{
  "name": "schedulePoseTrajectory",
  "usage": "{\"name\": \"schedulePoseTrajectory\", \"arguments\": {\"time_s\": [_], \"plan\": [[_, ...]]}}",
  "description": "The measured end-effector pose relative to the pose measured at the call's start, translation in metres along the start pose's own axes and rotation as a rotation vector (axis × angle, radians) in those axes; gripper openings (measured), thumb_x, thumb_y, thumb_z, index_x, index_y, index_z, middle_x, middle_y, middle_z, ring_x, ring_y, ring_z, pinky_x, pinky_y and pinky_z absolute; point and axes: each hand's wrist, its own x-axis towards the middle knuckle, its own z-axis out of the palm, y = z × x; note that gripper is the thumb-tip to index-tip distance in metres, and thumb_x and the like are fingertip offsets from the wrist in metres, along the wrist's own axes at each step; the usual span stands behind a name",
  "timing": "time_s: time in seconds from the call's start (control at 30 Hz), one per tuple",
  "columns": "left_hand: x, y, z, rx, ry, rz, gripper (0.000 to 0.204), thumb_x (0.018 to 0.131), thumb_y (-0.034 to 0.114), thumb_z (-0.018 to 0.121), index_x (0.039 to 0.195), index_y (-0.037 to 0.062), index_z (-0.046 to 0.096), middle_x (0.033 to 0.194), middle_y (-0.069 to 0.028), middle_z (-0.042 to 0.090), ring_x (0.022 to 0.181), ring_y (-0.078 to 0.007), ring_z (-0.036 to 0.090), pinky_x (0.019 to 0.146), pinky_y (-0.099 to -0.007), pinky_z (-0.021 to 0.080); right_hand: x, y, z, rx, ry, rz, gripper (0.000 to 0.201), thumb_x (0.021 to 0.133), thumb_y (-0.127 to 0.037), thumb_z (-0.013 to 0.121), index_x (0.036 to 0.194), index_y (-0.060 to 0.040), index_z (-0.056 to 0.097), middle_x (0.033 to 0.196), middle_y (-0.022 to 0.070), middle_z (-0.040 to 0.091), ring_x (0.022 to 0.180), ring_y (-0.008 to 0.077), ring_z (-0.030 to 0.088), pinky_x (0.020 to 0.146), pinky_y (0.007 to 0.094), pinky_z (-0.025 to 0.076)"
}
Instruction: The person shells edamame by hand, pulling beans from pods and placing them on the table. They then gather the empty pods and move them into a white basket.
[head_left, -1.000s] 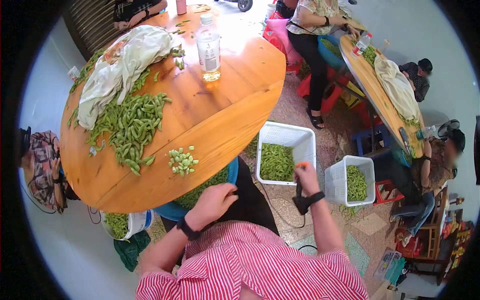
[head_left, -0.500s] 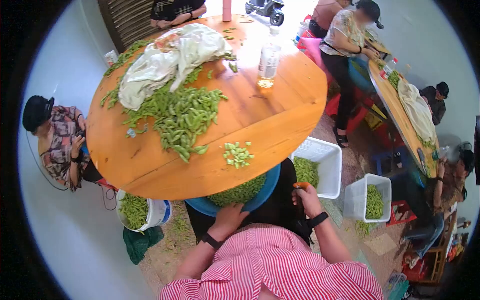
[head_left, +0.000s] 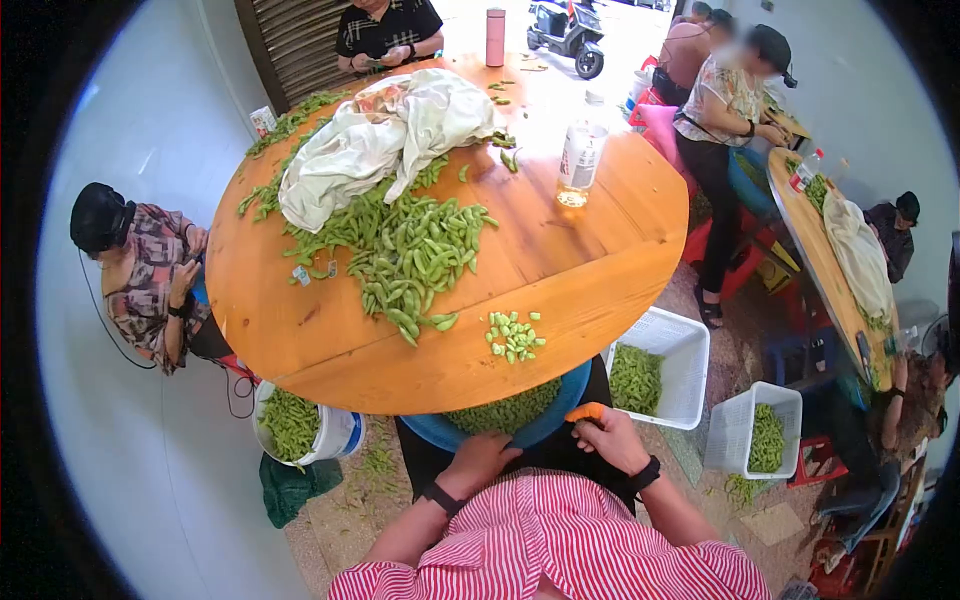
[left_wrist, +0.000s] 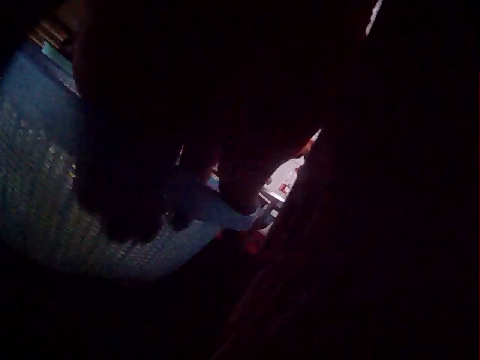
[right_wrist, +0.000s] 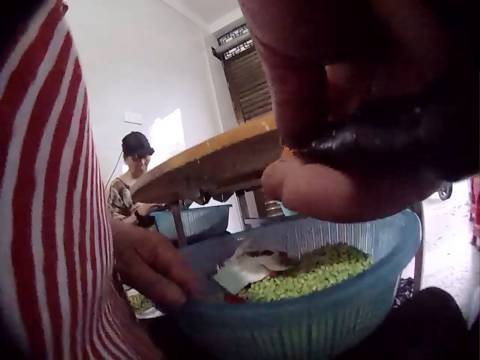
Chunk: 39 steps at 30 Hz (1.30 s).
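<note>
A blue basin [head_left: 425,428] of shelled green beans [right_wrist: 330,274] sits at my lap, partly under the table edge. My left hand [head_left: 482,462] grips its near rim; the left wrist view is dark, with finger outlines across the basin wall [left_wrist: 37,180]. My right hand [head_left: 612,440] is at the rim's right side. Between its thumb and finger shows a dark, glossy item [right_wrist: 375,131], and something orange [head_left: 585,411] shows at the fingertips; I cannot tell what this is. A pale, crumpled thing [right_wrist: 251,270] lies on the beans.
On the wooden table [head_left: 590,260] lie bean pods [head_left: 425,250], a small pile of shelled beans [head_left: 514,337], a white cloth [head_left: 350,155] and a bottle [head_left: 582,155]. White crates [head_left: 685,370] stand right, a bucket [head_left: 335,430] left. Other people sit around.
My right hand has moved from over the white crate to the basin's right rim. My left hand has come down onto the near rim. The head view has shifted, showing more of the room.
</note>
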Motion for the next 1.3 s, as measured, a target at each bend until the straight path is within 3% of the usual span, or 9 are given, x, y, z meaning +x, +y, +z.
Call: {"name": "schedulePoseTrajectory", "arguments": {"time_s": [0.2, 0.3, 0.33, 0.5, 0.63, 0.97, 1.17, 1.27, 1.3], "plan": [[-0.002, 0.011, -0.026, 0.019, -0.126, -0.053, 0.036, 0.092, 0.033, 0.061, 0.106, 0.0004, 0.066, 0.105, -0.0207, 0.065, 0.097, -0.0396, 0.062, 0.082, -0.0463, 0.050, -0.004, -0.067, -0.012, -0.053, -0.058, -0.081, 0.021, 0.094, -0.008, 0.057, 0.113, -0.0046, 0.066, 0.081, -0.0008, 0.065, 0.065, 0.0051, 0.059, 0.060, 0.0204, 0.049], [-0.003, 0.035, -0.062, -0.014, -0.190, 0.007, 0.034, 0.091, 0.031, 0.062, 0.106, 0.0012, 0.066, 0.100, -0.0200, 0.066, 0.094, -0.0387, 0.063, 0.080, -0.0458, 0.051, 0.023, -0.086, -0.026, -0.327, 0.094, -0.411, 0.019, 0.091, -0.005, 0.057, 0.107, -0.0020, 0.067, 0.074, 0.0010, 0.062, 0.064, 0.0077, 0.059, 0.059, 0.0243, 0.048], [-0.002, 0.047, -0.079, -0.101, -0.232, 0.051, 0.032, 0.091, 0.030, 0.064, 0.106, 0.0021, 0.065, 0.096, -0.0194, 0.066, 0.091, -0.0380, 0.064, 0.079, -0.0456, 0.051, 0.031, -0.104, -0.029, -0.413, 0.117, -0.475, 0.018, 0.090, -0.005, 0.057, 0.105, 0.0002, 0.065, 0.074, 0.0083, 0.064, 0.064, 0.0165, 0.062, 0.060, 0.0296, 0.049], [0.016, 0.070, -0.153, -0.186, 0.305, 0.081, 0.025, 0.089, 0.017, 0.067, 0.107, 0.0008, 0.064, 0.095, -0.0185, 0.066, 0.087, -0.0350, 0.064, 0.077, -0.0390, 0.052, 0.086, -0.130, -0.028, -0.663, 0.258, -0.666, 0.015, 0.085, -0.006, 0.058, 0.096, 0.0010, 0.064, 0.083, 0.0228, 0.065, 0.080, 0.0401, 0.063, 0.069, 0.0433, 0.050], [0.050, 0.043, -0.179, 0.145, 0.605, 0.033, 0.027, 0.085, 0.014, 0.068, 0.108, 0.0006, 0.060, 0.093, -0.0191, 0.062, 0.083, -0.0381, 0.063, 0.073, -0.0447, 0.051, 0.113, -0.131, -0.004, -0.792, 0.185, -0.662, 0.011, 0.084, -0.006, 0.058, 0.085, 0.0041, 0.057, 0.081, 0.0245, 0.060, 0.081, 0.0444, 0.060, 0.072, 0.0506, 0.049], [0.061, 0.027, -0.189, 0.283, 0.430, -0.118, 0.021, 0.085, 0.015, 0.066, 0.101, 0.0017, 0.063, 0.092, -0.0166, 0.061, 0.087, -0.0375, 0.061, 0.074, -0.0444, 0.050, 0.114, -0.138, 0.052, -0.666, -0.052, -0.695, 0.010, 0.085, -0.005, 0.058, 0.091, 0.0038, 0.058, 0.087, 0.0265, 0.060, 0.086, 0.0451, 0.060, 0.076, 0.0499, 0.049], [0.059, 0.035, -0.183, -0.120, 0.649, -0.073, 0.017, 0.088, 0.013, 0.061, 0.095, -0.0016, 0.065, 0.088, -0.0194, 0.067, 0.079, -0.0372, 0.064, 0.070, -0.0420, 0.051, 0.134, -0.148, 0.028, -0.719, 0.053, -0.651, 0.011, 0.086, -0.008, 0.058, 0.087, 0.0030, 0.056, 0.088, 0.0251, 0.060, 0.082, 0.0445, 0.061, 0.074, 0.0513, 0.051], [0.062, 0.043, -0.179, -0.292, 0.628, -0.170, 0.021, 0.089, 0.014, 0.061, 0.098, -0.0038, 0.064, 0.083, -0.0196, 0.068, 0.073, -0.0301, 0.066, 0.069, -0.0380, 0.051, 0.142, -0.146, 0.030, -0.770, 0.071, -0.667, 0.010, 0.084, -0.007, 0.058, 0.086, 0.0026, 0.056, 0.087, 0.0241, 0.060, 0.082, 0.0437, 0.061, 0.073, 0.0505, 0.051], [0.063, 0.043, -0.177, -0.362, 0.610, -0.191, 0.020, 0.091, 0.015, 0.062, 0.100, -0.0032, 0.064, 0.082, -0.0116, 0.066, 0.071, -0.0198, 0.063, 0.065, -0.0331, 0.050, 0.142, -0.145, 0.036, -0.777, 0.017, -0.711, 0.010, 0.084, -0.007, 0.058, 0.086, 0.0024, 0.056, 0.087, 0.0240, 0.060, 0.081, 0.0436, 0.061, 0.073, 0.0504, 0.051]]}}
